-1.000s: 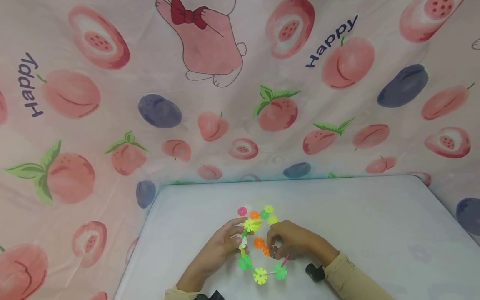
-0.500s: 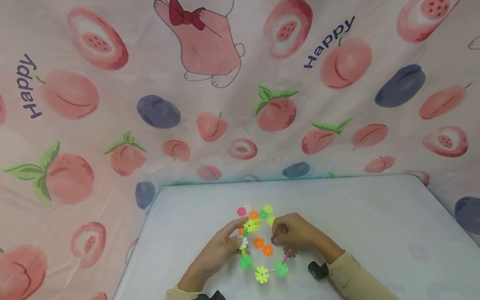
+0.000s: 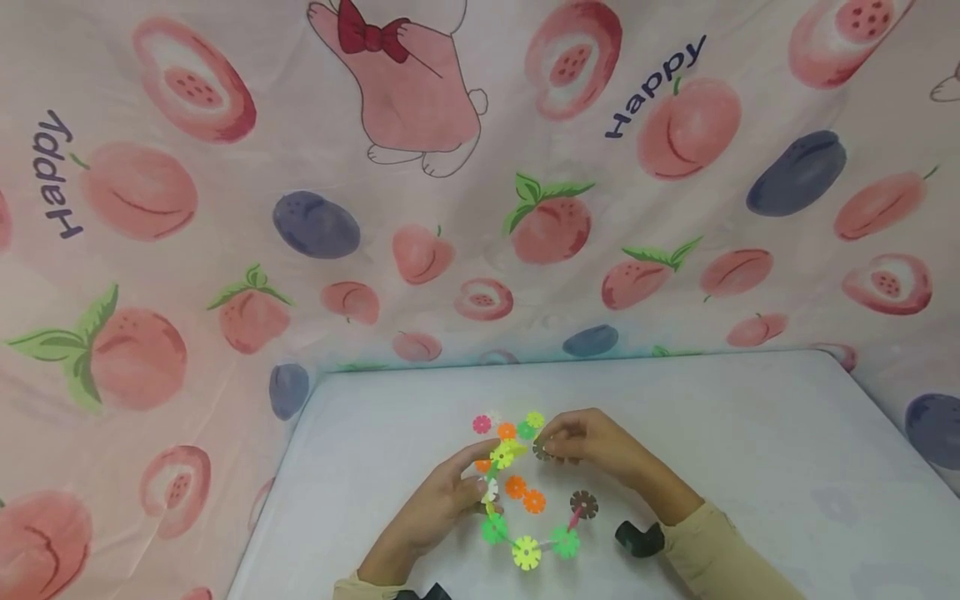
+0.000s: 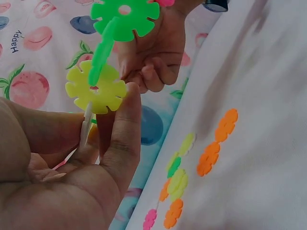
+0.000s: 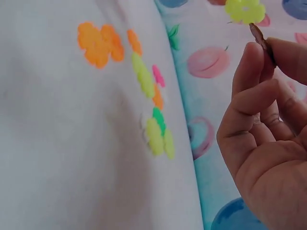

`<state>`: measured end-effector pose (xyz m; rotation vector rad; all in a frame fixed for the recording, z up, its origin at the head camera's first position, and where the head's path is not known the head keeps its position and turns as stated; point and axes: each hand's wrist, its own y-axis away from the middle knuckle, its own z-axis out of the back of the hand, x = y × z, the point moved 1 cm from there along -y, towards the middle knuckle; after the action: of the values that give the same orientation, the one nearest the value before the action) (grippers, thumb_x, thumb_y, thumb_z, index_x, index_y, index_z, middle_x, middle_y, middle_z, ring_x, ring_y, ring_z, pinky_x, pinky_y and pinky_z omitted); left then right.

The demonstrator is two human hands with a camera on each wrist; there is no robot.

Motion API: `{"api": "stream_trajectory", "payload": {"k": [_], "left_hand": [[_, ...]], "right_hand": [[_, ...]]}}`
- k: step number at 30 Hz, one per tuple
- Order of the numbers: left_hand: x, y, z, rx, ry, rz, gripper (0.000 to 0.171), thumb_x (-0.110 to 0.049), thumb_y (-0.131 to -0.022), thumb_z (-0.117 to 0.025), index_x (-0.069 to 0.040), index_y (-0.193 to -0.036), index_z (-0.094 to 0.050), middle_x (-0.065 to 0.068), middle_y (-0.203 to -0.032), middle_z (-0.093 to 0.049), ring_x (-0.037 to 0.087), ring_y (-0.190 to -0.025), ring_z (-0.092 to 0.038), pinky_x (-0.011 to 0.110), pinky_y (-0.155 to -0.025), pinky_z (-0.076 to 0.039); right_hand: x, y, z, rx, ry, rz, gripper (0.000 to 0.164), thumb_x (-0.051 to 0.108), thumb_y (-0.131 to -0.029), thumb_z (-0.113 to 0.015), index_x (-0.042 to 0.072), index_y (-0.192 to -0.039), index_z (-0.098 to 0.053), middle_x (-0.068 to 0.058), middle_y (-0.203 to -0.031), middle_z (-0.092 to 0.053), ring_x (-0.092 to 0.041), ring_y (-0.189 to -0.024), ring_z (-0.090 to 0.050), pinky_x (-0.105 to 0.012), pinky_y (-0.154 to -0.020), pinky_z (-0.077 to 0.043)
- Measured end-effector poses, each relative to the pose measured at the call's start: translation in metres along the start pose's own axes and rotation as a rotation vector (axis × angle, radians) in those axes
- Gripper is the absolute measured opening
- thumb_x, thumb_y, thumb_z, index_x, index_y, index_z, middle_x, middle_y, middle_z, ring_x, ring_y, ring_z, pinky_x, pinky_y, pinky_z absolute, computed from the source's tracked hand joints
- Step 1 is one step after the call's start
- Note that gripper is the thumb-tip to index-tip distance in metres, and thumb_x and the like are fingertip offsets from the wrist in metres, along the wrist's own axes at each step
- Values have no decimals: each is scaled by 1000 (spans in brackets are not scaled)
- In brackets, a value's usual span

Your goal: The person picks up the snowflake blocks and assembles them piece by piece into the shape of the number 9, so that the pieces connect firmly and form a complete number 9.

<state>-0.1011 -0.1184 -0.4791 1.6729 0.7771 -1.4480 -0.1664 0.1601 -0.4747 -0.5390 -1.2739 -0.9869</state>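
My left hand (image 3: 442,496) holds a curved chain of notched plastic snowflake discs, with a white disc (image 4: 86,124) between its thumb and fingers. A yellow disc (image 4: 108,96) and a green disc (image 4: 125,19) join on above it. Around the chain's near side run a green disc (image 3: 494,528), a yellow disc (image 3: 527,552) and another green disc (image 3: 566,542). It ends at the right in a brown disc (image 3: 583,504) on a pink one. My right hand (image 3: 592,440) pinches a separate brown disc (image 5: 258,34) edge-on; in the right wrist view its tip meets a yellow disc (image 5: 245,9).
Loose discs lie on the white table (image 3: 712,467): two orange discs (image 3: 515,487) inside the chain's curve, and a pink disc (image 3: 482,424), a yellow disc (image 3: 535,419) and several others beyond it. A peach-print cloth (image 3: 450,250) hangs behind the table's far edge.
My right hand has moved away from me and slightly right, uncovering the brown disc at the chain's right end and bringing its own brown disc into sight. My left hand keeps its hold, nearly still.
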Motion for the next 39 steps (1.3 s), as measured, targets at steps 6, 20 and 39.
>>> {"api": "stream_trajectory", "payload": {"k": [6, 20, 39], "left_hand": [[-1, 0, -1, 3, -5, 3, 56, -4, -101, -52, -15, -156, -41, 16, -151, -40, 13, -85, -67, 28, -83, -60], [-1, 0, 0, 55, -4, -51, 58, -10, -102, -57, -15, -156, -39, 22, -148, -41, 8, -84, -67, 28, -88, -59], [-5, -12, -16, -307, 13, 56, 36, -31, -103, -60, -8, -132, -60, 16, -137, -59, 24, -88, -75, 33, -81, -63]], "right_hand": [[7, 2, -3, -10, -61, -23, 22, 26, -92, -75, 8, -105, -75, -24, -93, -71, -36, -84, -65, -41, -76, -57], [15, 4, -8, -22, -145, -20, 25, 21, -93, -75, 1, -107, -71, -6, -76, -65, -28, -78, -64, -39, -75, -59], [19, 6, -20, -8, -140, 6, 25, 23, -92, -76, 2, -105, -69, -5, -77, -70, -33, -80, -68, -46, -80, -60]]}}
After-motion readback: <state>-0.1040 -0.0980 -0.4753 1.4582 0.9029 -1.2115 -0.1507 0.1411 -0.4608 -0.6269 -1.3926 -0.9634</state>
